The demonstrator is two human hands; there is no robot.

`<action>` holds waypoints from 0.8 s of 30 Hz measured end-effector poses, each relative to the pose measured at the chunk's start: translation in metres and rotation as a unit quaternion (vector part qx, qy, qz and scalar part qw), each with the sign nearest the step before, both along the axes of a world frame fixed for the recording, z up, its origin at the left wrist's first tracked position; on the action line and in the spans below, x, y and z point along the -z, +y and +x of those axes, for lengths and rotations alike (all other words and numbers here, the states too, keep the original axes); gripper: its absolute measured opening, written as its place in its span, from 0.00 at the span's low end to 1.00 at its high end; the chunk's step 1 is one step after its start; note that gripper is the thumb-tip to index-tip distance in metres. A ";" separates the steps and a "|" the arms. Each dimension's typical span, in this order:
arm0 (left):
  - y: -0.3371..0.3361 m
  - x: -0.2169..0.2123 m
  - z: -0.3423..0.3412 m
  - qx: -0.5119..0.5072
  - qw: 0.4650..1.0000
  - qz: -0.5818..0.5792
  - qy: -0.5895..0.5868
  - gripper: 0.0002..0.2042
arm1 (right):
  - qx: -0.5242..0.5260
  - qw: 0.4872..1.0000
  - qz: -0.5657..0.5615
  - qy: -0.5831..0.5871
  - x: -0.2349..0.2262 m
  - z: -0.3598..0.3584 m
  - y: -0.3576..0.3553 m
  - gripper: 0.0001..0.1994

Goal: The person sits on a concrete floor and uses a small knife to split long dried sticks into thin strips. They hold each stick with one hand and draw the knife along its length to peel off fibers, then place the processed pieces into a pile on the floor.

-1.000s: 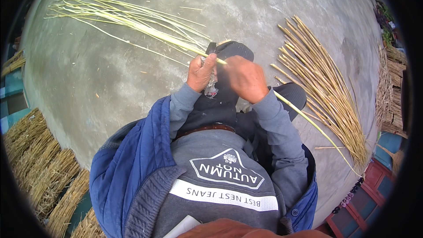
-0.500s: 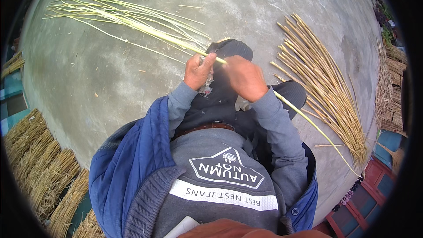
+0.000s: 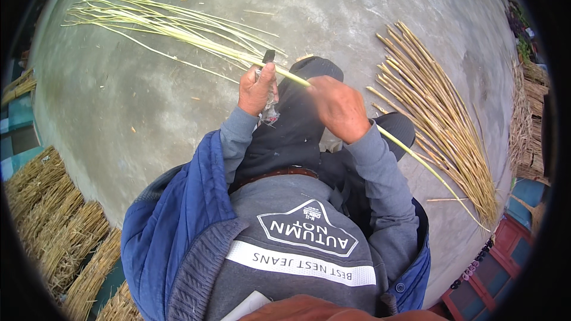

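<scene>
A person seated on a grey concrete floor [image 3: 148,119] works a long pale green cane stalk [image 3: 416,157] across a raised knee in dark trousers [image 3: 297,119]. The left hand [image 3: 257,89] is clenched around the handle of a small dark-bladed knife [image 3: 267,57], whose tip shows just above the thumb, right against the stalk. The right hand [image 3: 339,107] is closed over the same stalk just beside the knee, gripping it from above. From the right hand the stalk runs down toward the floor's lower right edge, passing over a dark shoe [image 3: 398,126]; from the knife it fans out toward the upper left corner of the floor as a spread of thin yellow-green split strips [image 3: 160,24]. A bundle of straw-coloured uncut stalks [image 3: 440,113] lies well apart along the right side of the floor. Bunches of dry brown straw [image 3: 53,220] are stacked at the lower left edge, and more dry bundles [image 3: 526,125] sit at the far right edge. The person wears a grey printed sweatshirt [image 3: 297,244] under an open blue jacket [image 3: 178,220].
</scene>
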State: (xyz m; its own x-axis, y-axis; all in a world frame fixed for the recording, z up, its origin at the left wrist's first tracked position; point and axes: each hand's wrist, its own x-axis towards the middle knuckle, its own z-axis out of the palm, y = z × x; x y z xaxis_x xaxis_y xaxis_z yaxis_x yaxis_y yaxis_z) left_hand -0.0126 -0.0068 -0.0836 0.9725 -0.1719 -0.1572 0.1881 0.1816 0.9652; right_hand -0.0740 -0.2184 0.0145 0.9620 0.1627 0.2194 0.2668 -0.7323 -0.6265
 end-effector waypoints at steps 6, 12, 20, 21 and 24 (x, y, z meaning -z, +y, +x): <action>-0.007 -0.004 -0.011 0.055 0.997 -0.049 0.033 0.25 | -0.011 1.000 -0.025 -0.002 0.001 0.005 0.009 0.07; -0.002 -0.006 -0.006 0.003 0.999 -0.034 0.005 0.23 | -0.011 1.000 -0.015 -0.003 -0.003 0.005 0.008 0.06; -0.011 -0.004 -0.013 0.020 1.000 -0.007 0.004 0.25 | -0.010 1.000 -0.022 -0.004 0.001 0.007 0.013 0.05; -0.013 -0.004 -0.016 0.021 1.000 -0.007 0.008 0.24 | -0.012 1.000 -0.015 0.008 0.002 0.007 0.015 0.04; -0.014 -0.007 -0.021 0.039 0.999 -0.001 0.011 0.23 | -0.009 1.000 -0.007 -0.001 0.004 0.006 0.016 0.05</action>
State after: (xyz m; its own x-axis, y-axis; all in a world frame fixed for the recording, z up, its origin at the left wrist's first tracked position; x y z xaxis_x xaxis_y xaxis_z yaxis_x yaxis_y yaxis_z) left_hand -0.0331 -0.0209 -0.0765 0.9524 -0.2480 -0.1774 0.2223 0.1667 0.9606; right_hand -0.0676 -0.2026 0.0110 0.9584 0.1835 0.2186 0.2814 -0.7356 -0.6161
